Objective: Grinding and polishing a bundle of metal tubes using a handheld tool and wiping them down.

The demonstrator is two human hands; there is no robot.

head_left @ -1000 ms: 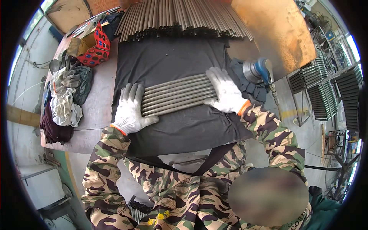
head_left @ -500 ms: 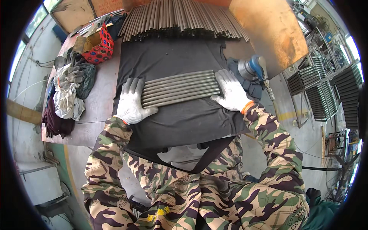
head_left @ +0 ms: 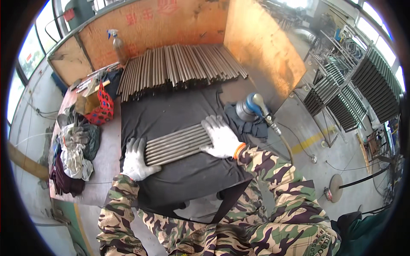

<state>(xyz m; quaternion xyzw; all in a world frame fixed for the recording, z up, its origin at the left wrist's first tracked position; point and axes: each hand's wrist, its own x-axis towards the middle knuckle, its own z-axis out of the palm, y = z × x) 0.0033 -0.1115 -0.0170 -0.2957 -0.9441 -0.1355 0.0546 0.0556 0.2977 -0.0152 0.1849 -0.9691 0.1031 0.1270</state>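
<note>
The left hand [head_left: 137,162], in a white work glove, lies open with fingers together and thumb spread, at the left ends of a row of metal tubes [head_left: 176,145]. The right hand [head_left: 222,137], gloved alike, is open against the right ends; neither is wrapped around the tubes, which lie side by side between the two palms. Under them a creased black cloth [head_left: 192,183] covers the middle of a worktable [head_left: 112,147] and hangs over its near edge. Just beyond the right hand, a blue-topped disc sander [head_left: 251,106] rests on folded dark fabric [head_left: 258,130]. On the left are heaped gloves and rags [head_left: 77,151] and, farther off, a red patterned carton [head_left: 102,107]. A broad stack of tubes [head_left: 179,66] fills the far end, before stained plywood panels [head_left: 265,49] and a spray bottle [head_left: 119,48]. Right of the table, loaded metal racks [head_left: 335,100] stand on a grey floor [head_left: 294,183] with a yellow stripe [head_left: 315,140]; windows [head_left: 30,53] light the far left.
</note>
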